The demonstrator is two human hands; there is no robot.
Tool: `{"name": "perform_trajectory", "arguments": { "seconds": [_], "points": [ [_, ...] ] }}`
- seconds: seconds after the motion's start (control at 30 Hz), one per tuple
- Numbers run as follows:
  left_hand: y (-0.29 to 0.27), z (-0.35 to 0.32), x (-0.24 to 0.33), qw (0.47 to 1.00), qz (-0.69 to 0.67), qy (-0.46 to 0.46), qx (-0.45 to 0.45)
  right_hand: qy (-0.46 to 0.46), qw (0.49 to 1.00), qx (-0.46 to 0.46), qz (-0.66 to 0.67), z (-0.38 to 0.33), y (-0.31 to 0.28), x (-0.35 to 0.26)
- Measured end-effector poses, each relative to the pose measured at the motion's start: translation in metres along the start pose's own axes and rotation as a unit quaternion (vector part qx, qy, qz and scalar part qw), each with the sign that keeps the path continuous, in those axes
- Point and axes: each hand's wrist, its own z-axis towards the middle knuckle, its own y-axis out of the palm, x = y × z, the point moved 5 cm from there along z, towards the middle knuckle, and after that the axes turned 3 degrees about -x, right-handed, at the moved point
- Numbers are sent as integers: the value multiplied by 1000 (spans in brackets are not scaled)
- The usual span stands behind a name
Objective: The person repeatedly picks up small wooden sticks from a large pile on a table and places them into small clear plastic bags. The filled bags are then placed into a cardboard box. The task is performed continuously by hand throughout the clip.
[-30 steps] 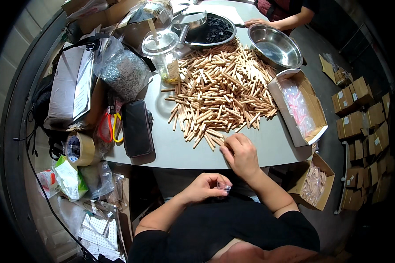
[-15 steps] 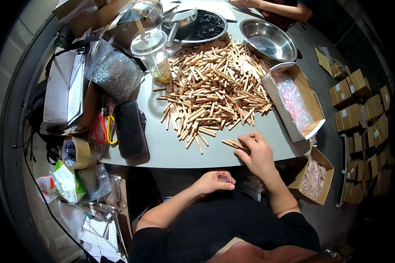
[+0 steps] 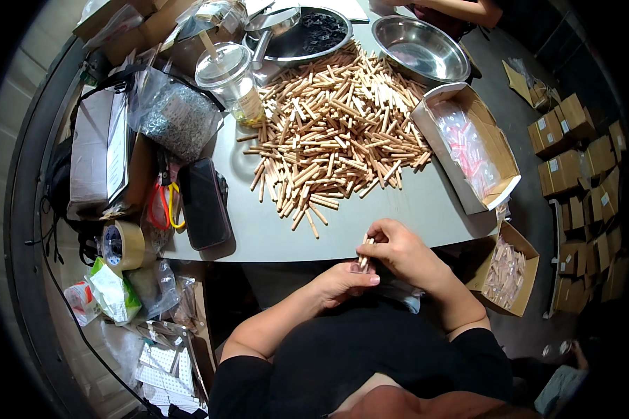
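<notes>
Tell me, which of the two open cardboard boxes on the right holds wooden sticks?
The lower box, standing below the table edge beside the right hand, holds pale wooden pieces. The upper box on the table holds clear plastic bags instead.

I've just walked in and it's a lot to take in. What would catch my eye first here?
The big heap of wooden sticks in the middle of the table. Just below it, at the near edge, the left hand and right hand meet around a few sticks. At the far side sits a shiny steel bowl.
</notes>
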Motion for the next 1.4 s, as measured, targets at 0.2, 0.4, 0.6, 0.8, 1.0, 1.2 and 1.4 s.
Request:
{"name": "perform_trajectory", "arguments": {
  "seconds": [0.2, 0.4, 0.6, 0.8, 1.0, 1.2, 1.4],
  "points": [
    [5, 1, 4, 1000, -9, 1, -17, -37, 999, -17, 5, -1, 0, -14],
    [1, 3, 0, 997, -68, 8, -44, -39, 985, -92, 141, -9, 9, -1],
    [25, -6, 22, 979, 79, 90, -164, -77, 970, -45, 228, -9, -21, -15],
    [37, -16, 48, 921, 320, 191, -112, -137, 984, 41, 104, -14, -40, -35],
    [76, -43, 93, 694, 552, 459, 53, -134, 974, 171, 64, -34, -62, -27],
    [103, -38, 97, 537, 646, 535, 90, -38, 974, 211, 77, -45, -65, -15],
    [122, -15, 98, 576, 659, 483, 31, -44, 970, 219, 95, -68, -72, -4]
  ]
}}
